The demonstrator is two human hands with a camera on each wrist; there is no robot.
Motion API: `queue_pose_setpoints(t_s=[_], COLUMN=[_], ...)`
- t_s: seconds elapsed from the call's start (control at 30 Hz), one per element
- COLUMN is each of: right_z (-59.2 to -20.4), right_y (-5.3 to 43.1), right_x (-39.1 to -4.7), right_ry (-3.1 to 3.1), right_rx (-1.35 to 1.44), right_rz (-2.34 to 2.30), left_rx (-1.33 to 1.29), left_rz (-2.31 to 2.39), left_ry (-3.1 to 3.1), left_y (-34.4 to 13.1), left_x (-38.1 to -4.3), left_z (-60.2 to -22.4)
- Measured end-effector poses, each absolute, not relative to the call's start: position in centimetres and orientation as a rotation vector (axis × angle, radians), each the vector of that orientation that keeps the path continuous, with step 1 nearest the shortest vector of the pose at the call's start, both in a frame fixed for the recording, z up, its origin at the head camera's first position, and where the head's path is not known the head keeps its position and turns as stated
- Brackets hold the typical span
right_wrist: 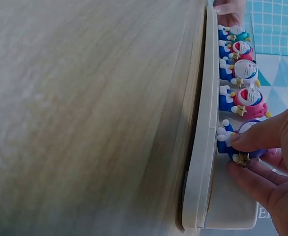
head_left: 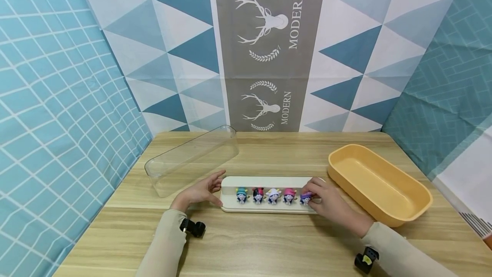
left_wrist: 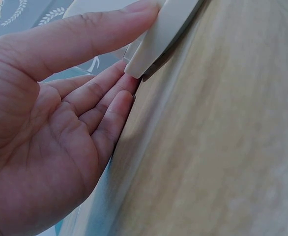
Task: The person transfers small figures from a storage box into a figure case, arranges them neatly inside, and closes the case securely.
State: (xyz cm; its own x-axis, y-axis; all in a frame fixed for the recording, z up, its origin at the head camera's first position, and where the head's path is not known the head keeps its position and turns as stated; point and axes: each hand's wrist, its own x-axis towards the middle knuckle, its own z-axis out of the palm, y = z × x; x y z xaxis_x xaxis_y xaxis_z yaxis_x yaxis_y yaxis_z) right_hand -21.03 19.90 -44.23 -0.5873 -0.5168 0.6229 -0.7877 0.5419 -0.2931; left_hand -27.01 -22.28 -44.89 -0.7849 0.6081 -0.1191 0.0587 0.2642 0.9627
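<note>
Several small blue-and-white figurines with coloured horned hats stand in a row on a long white display base point(head_left: 234, 205). At the row's right end, my right hand point(head_left: 328, 200) pinches the purple-hatted figurine point(right_wrist: 225, 142) between thumb and fingers, close over the base. Beside it in the row comes the pink-hatted figurine point(head_left: 289, 196), then the white-hatted figurine point(head_left: 273, 197). Farther left are the red-and-black-hatted figurine point(head_left: 258, 196) and the teal-hatted figurine point(head_left: 241, 196). My left hand point(head_left: 200, 190) touches the base's left end, thumb at its front corner, fingers extended along the end.
A clear plastic cover point(head_left: 192, 157) lies on the wooden table point(head_left: 261, 243) behind my left hand. To the right of my right hand stands a yellow oblong tub point(head_left: 378, 183). Patterned cloth hangs behind the table and at both sides.
</note>
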Motion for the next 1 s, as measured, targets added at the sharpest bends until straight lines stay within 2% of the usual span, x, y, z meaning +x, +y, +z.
queue_pose_setpoints(t_s=[1.0], right_z=[-43.85], right_y=[19.68], right_x=[-21.31], right_ry=[-2.348], right_rx=[1.059], right_rz=[0.433], left_rx=[0.586], left_rz=[1.552], left_ry=[2.059], left_y=[-22.21], left_x=[-26.87], left_z=[-44.67])
